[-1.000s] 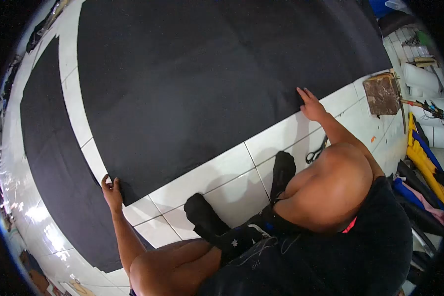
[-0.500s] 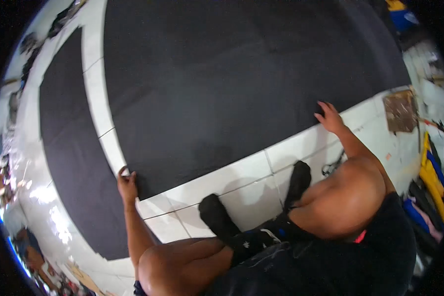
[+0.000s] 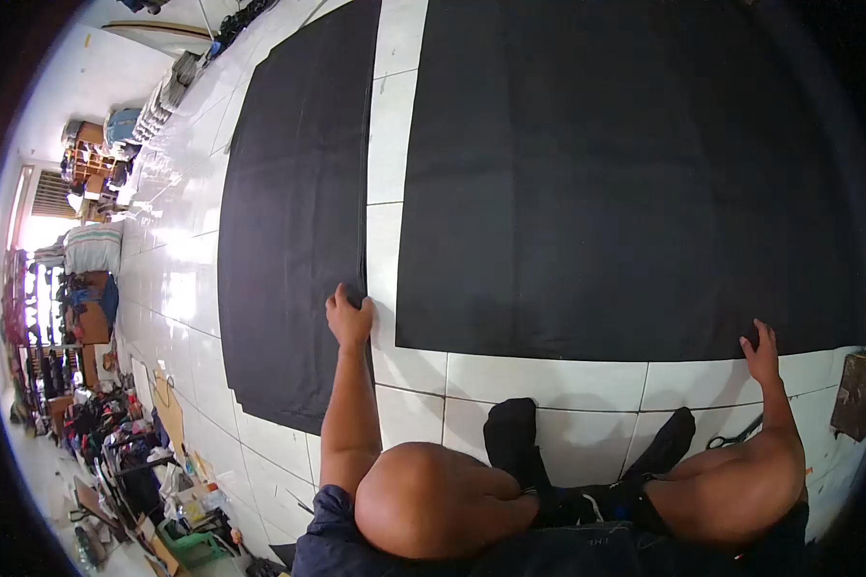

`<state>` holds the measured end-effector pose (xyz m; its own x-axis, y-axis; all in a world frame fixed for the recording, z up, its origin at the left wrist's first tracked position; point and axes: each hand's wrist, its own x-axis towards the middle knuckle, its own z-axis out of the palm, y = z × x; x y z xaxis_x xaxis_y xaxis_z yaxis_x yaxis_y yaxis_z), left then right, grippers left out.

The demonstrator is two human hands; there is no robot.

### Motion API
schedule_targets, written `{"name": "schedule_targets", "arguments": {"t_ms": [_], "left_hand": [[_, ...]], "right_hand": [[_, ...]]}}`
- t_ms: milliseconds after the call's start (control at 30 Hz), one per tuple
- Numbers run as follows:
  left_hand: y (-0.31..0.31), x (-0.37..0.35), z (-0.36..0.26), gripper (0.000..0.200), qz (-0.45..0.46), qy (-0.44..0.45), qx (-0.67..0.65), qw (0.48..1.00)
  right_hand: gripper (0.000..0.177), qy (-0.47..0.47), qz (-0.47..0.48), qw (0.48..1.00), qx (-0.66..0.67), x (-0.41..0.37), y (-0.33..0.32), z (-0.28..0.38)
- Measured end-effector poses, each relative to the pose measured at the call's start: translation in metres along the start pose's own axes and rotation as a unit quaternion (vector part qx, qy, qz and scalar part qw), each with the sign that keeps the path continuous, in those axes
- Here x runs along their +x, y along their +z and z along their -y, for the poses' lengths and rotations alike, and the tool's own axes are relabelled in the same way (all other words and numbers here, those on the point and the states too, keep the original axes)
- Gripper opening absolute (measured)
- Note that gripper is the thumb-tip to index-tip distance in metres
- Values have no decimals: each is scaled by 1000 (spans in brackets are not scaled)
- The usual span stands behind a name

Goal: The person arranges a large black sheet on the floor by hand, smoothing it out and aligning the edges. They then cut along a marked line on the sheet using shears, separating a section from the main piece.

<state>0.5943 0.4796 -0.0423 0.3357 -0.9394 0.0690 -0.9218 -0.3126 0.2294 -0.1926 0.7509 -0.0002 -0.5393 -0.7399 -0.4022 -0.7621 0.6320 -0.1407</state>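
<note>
Black fabric strip [image 3: 293, 202] lies beneath the left hand [image 3: 349, 318] (curled at its edge; whether gripping, I can't tell).

- White tiled floor [image 3: 384, 144]: narrow black cloth sheet [image 3: 289, 192] nearer its left edge, wide black cloth sheet [image 3: 587, 192] apart, rightward.
- Brown rectangular block [image 3: 856, 396]: near wide sheet's near right end.
- Black scissors [image 3: 739, 437]: before its near edge.

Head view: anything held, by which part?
Cannot tell: left hand is on the narrow sheet, right edge; right hand on the wide sheet, near edge.
</note>
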Motion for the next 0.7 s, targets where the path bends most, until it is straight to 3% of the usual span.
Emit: {"name": "schedule_targets", "arguments": {"t_ms": [100,333,433,533,633,700], "left_hand": [[3,5,23,66,13,37,-38,998],[-7,6,17,42,51,18,-36,998],[3,12,38,41,6,84,-51,995],[7,32,55,36,37,-67,-242,967],[-11,48,58,37,-4,-136,-230,964],[-19,58,55,38,-57,-104,-130,984]], "right_hand": [[59,7,6,1000,12,0,-1,2],[56,-6,-11,1000,24,4,-2,3],[55,-4,-16,999,32,6,-2,2],[54,8,-15,999,31,5,-2,0],[54,8,-14,999,33,5,-3,4],[54,11,-7,999,35,4,-7,7]]}}
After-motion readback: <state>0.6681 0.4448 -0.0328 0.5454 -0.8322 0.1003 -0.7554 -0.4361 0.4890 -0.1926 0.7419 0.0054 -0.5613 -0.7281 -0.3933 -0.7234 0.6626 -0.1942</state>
